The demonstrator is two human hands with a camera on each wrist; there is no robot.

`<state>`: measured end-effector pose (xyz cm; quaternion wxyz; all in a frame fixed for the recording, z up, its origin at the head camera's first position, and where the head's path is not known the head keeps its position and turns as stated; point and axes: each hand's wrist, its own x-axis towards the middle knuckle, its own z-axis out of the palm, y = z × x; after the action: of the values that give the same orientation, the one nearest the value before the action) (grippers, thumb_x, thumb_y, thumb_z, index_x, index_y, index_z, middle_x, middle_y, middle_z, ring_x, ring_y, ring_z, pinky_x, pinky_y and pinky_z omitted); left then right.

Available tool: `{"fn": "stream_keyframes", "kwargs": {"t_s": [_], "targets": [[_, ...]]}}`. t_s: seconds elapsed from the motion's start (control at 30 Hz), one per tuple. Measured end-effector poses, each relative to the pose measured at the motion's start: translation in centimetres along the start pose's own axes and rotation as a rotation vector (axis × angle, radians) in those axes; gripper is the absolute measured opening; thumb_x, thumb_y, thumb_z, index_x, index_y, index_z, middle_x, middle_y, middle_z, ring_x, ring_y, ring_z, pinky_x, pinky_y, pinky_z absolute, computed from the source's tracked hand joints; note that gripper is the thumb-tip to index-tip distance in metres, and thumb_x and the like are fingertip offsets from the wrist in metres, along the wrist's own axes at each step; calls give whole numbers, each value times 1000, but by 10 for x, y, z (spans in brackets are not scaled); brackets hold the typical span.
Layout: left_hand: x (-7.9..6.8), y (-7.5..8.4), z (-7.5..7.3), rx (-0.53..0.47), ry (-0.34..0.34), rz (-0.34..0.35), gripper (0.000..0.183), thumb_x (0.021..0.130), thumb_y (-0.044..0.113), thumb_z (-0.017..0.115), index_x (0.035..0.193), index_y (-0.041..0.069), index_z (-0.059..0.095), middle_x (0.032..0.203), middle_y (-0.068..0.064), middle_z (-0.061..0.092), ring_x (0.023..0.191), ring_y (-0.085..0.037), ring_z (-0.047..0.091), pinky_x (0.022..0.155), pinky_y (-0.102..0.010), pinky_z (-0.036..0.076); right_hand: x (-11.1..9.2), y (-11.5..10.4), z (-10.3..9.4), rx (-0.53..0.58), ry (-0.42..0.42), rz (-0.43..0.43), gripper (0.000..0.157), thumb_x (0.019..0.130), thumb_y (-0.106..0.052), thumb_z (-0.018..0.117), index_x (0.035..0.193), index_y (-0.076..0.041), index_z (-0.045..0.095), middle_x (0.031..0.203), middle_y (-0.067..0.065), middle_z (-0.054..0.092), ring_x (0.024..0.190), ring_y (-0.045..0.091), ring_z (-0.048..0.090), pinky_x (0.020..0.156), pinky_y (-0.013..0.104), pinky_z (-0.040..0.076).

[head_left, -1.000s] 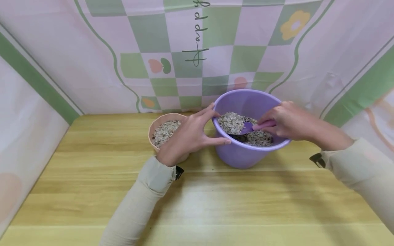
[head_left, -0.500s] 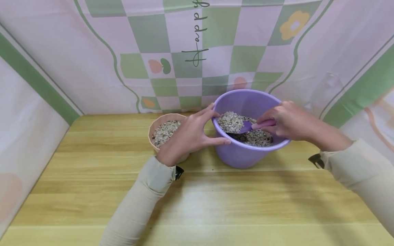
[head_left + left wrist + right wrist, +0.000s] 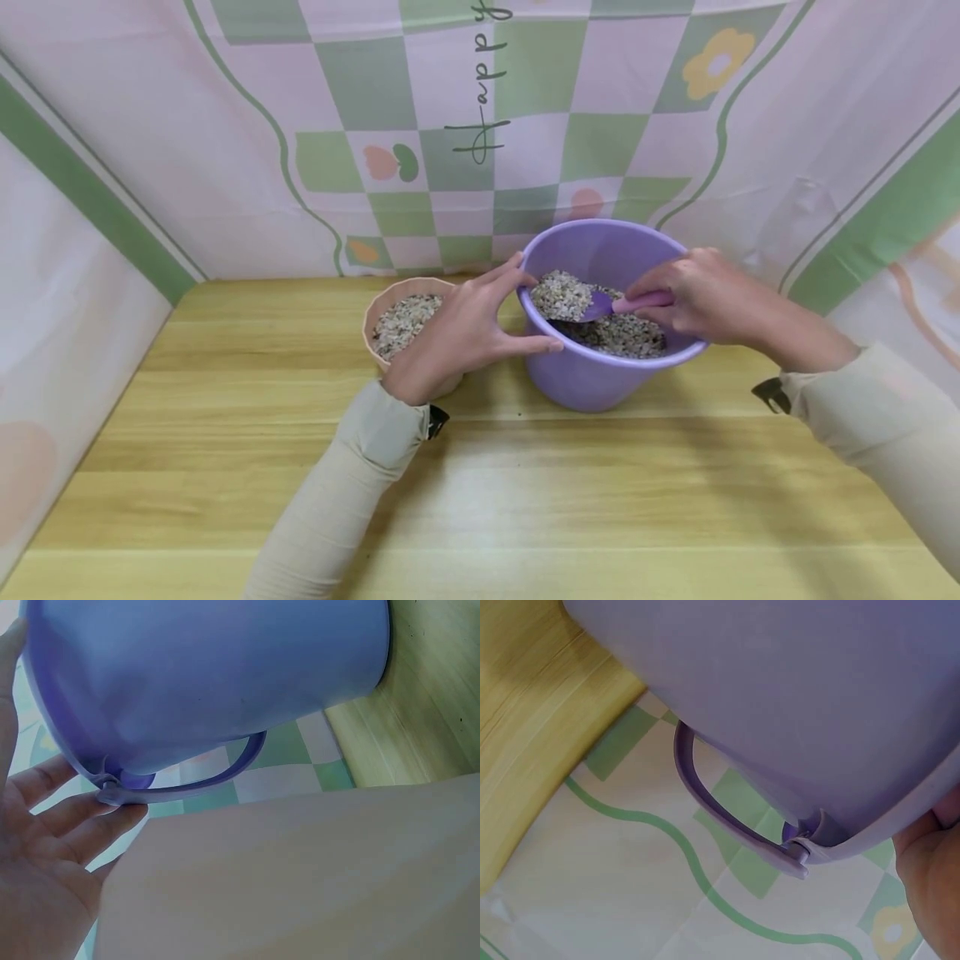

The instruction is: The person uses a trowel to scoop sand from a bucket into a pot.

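A purple bucket (image 3: 592,387) stands on the table with greyish-beige gravel (image 3: 626,337) inside. My right hand (image 3: 708,292) grips the pink handle of a small purple shovel (image 3: 598,307) over the bucket. The shovel's blade bears a heap of gravel near the left inner wall. At the left rim, my left hand (image 3: 472,325) holds the bucket, fingertips over the edge and thumb along the near side. In the left wrist view, fingers touch the rim by the pivot of the bucket's handle (image 3: 217,780). The right wrist view shows the bucket's outside (image 3: 795,697); the shovel is hidden there.
A peach-coloured pot (image 3: 372,346) of similar gravel stands to the left, partly behind my left forearm. The wooden table (image 3: 480,500) runs toward me. A checked cloth (image 3: 450,150) hangs close behind the bucket, with cloth walls on both sides.
The loaded shovel has shifted very slightly left and up inside the bucket. My left hand and both containers stay in place.
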<state>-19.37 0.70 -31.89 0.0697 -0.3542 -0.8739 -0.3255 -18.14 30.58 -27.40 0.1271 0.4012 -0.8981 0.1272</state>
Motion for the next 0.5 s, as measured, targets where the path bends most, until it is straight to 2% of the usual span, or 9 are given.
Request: {"fn": "stream_keyframes", "kwargs": {"t_s": [0.33, 0.5], "targets": [[-1, -2, 0, 9, 8, 15, 78, 73, 72, 73, 128, 18, 61, 161, 0, 27, 136, -25, 47, 108, -39, 42, -1, 1, 1, -2, 46, -23, 27, 63, 5, 88, 85, -7, 79, 76, 3, 75, 60, 16, 69, 51, 21, 55], [-1, -2, 0, -5, 18, 35, 77, 73, 71, 73, 127, 18, 61, 161, -3, 30, 136, -24, 47, 107, -36, 43, -2, 2, 1, -11, 78, -68, 24, 65, 1, 87, 86, -8, 79, 76, 1, 75, 59, 14, 69, 52, 18, 54]]}}
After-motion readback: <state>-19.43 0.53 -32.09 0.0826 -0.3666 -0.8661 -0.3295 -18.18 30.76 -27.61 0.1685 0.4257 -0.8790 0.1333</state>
